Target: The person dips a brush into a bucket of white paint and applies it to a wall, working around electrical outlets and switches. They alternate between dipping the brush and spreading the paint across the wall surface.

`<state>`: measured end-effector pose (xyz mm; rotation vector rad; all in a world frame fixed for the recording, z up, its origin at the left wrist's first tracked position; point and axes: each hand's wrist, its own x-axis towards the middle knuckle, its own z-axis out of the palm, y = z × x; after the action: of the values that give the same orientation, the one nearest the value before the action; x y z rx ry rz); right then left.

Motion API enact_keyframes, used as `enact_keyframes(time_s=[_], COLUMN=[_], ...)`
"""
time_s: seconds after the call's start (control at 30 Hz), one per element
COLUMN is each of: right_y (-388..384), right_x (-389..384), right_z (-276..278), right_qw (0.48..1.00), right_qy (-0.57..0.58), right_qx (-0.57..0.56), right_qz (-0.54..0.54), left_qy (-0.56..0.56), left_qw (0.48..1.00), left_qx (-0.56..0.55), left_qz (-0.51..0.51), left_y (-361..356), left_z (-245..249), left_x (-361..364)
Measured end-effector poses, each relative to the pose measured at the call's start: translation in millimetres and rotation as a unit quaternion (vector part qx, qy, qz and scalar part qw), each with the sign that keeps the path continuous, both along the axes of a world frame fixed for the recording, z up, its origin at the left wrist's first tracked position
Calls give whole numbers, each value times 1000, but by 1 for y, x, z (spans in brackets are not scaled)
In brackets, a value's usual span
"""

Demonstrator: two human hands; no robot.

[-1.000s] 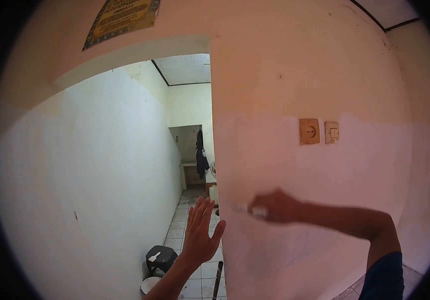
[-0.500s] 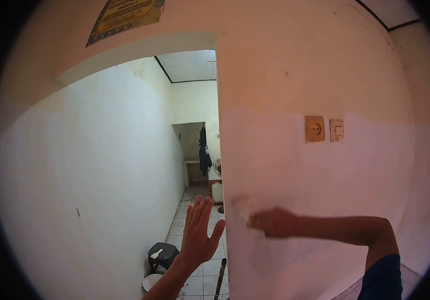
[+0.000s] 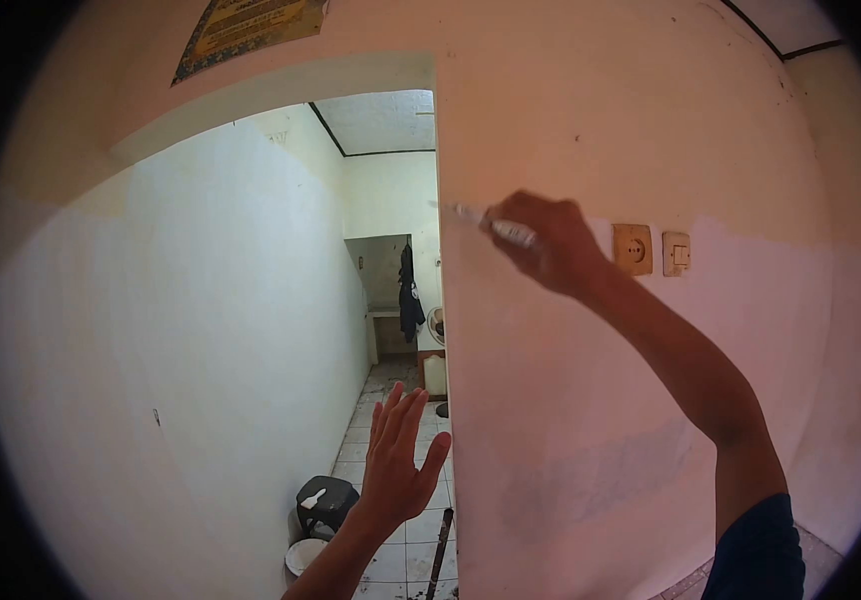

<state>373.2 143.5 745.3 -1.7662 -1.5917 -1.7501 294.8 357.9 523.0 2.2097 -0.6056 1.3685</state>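
Observation:
My right hand [image 3: 546,240] is raised and closed around a brush-like tool [image 3: 511,232] with a pale handle. The tool's tip, slightly blurred, points left at the pink wall [image 3: 571,370] beside the doorway edge. The wall is orange-pink above and paler pink below. My left hand [image 3: 403,460] is held up in front of the doorway, fingers spread and holding nothing.
A socket [image 3: 633,249] and a switch [image 3: 677,254] sit on the wall at right. Through the doorway are a black stool [image 3: 327,503], a white bucket [image 3: 305,556], a dark stick [image 3: 442,552] and hanging dark clothing [image 3: 409,300].
My right hand has risen from low on the wall to near the socket's height, still with the tool. My left hand has hardly moved.

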Motion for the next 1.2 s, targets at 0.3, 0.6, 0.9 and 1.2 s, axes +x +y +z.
enact_keyframes(time_s=[0.3, 0.6, 0.9, 1.2], right_y=[-21, -57, -133, -134], right_x=[0, -11, 31, -1], right_z=[-209, -25, -244, -85], right_qw=[951, 997, 963, 996], right_qy=[129, 34, 148, 19], right_qx=[-275, 62, -171, 69], right_qz=[-59, -30, -150, -56], left_qy=[20, 10, 45, 35], left_qw=[1000, 1000, 998, 995], left_qx=[3, 4, 27, 32], left_qz=[3, -14, -38, -88], left_y=[13, -4, -16, -64], left_z=[-7, -3, -22, -6], left_x=[-9, -10, -9, 4])
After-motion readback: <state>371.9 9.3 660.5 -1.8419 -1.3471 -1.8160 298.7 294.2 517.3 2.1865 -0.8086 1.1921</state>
